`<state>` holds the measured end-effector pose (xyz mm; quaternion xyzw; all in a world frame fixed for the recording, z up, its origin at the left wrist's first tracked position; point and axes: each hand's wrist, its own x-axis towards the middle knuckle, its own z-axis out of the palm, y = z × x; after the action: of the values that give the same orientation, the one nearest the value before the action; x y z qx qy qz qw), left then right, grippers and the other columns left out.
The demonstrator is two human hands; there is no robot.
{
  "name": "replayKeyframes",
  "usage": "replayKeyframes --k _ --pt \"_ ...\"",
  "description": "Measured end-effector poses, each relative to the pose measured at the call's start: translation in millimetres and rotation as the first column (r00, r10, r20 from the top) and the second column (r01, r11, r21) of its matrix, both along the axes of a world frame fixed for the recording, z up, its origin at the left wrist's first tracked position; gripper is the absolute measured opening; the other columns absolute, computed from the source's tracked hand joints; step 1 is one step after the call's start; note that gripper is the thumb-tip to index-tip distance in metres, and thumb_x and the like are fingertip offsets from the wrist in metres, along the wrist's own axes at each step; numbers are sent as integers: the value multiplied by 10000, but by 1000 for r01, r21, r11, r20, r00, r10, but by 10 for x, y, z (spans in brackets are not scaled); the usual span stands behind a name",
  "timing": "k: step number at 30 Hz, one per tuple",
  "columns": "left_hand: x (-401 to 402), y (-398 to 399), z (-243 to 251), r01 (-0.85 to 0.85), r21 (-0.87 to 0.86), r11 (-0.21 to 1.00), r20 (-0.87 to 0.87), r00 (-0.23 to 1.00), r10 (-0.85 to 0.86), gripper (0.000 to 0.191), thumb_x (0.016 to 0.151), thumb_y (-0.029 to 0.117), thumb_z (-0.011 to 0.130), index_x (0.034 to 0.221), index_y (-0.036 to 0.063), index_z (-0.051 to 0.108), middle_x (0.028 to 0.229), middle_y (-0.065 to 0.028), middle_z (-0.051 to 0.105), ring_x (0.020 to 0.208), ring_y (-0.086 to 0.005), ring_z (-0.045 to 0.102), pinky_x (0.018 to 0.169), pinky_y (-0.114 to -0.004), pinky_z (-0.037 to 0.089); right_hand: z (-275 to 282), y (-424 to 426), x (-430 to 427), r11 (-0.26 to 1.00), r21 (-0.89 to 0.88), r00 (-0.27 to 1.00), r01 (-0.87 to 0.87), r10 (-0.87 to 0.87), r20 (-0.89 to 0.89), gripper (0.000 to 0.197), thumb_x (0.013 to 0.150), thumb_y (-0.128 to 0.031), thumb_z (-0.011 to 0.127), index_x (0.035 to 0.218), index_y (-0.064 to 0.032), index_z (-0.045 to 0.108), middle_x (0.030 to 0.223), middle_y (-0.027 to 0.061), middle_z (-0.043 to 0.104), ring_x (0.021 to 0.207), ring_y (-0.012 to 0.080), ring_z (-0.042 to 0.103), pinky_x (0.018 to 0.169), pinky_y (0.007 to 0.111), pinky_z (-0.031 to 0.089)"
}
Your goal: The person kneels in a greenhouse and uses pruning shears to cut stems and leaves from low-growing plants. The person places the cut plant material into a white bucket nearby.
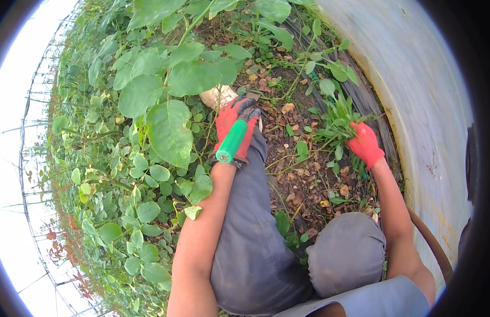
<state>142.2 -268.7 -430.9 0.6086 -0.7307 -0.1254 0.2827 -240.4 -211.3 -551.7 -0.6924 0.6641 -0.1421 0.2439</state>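
My left hand (226,119), in a red work glove with dark fingertips, is closed around a hand tool with a green handle (233,140). The handle points back along my forearm, and the tool's working end is mostly hidden by the glove. That hand is beside my grey-trousered shin, near a pale shoe (217,97). On the right, my right hand (365,143), in a matching red glove, grips a bunch of green weeds (340,119) low over the soil, close to the plastic sheeting.
Leafy rose bushes (149,214) crowd the left side, with large leaves (169,130) hanging near the camera. Dry fallen leaves (308,174) cover the soil. Pale plastic sheeting (407,79) curves along the right, and a brown hose or pipe (431,241) runs beside my right arm.
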Motion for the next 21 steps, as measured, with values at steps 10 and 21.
replayKeyframes --k 10,21 --pt "53 3 -14 27 40 999 -25 999 -26 398 780 186 808 1161 120 717 1222 -133 671 1162 -356 610 1032 -429 475 -431 -1860 1036 870 -427 962 -248 273 -2 423 800 -137 705 1222 -128 681 1154 193 634 1055 385 599 907 483 484" --pt "142 22 -111 57 19 998 -18 998 -57 510 736 158 821 1228 134 687 1277 -139 650 1194 -356 598 1063 -434 460 -836 -2756 2014 979 -204 785 -5 131 605 288 942 -233 594 1163 -62 666 1179 234 657 1113 405 613 945 457 490"
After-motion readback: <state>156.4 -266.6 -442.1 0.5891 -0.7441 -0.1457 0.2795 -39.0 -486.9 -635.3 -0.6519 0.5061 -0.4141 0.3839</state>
